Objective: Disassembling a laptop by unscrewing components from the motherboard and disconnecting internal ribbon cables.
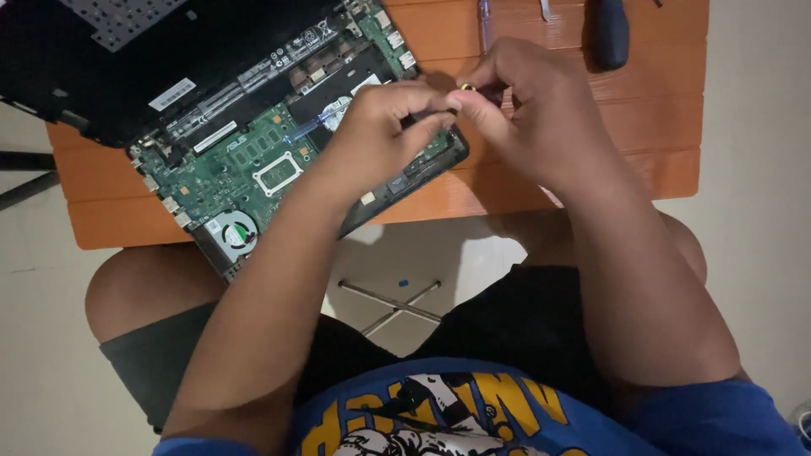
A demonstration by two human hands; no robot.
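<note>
Both hands [456, 105] pinch tiny brass part [466, 86], hiding laptop [253, 169] corner; part unclear.

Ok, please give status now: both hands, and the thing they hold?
Left hand and right hand pinch a small brass-coloured part together. Opened laptop beneath, on orange table. Nothing in the way.

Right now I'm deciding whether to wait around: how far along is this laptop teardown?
Done: the laptop lies open on the orange table, its green board and fan exposed, with the removed cover set at its far end. In hand: the left hand and right hand pinch a small brass part between fingertips. Left: the board is still seated in the case; a screwdriver lies unused.
</note>
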